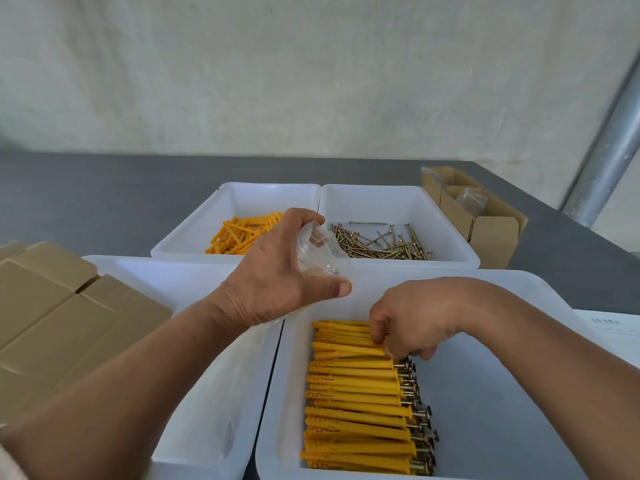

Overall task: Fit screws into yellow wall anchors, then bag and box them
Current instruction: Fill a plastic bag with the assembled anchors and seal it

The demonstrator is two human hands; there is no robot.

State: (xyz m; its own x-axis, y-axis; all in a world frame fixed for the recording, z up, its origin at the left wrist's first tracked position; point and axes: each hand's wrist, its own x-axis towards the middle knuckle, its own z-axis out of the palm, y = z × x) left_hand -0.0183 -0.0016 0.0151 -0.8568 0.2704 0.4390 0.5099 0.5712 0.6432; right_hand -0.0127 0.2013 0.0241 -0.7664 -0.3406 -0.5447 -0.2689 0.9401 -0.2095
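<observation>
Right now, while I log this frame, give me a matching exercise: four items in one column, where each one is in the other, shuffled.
Things:
1. loose yellow anchors
2. loose screws
3. anchors with screws fitted
4. clear bag

Places:
A. held in the left hand
B. lined up in the near right bin
C. in the far left bin
D. in the far right bin

Pairs: 1-C, 2-D, 3-B, 4-A
</observation>
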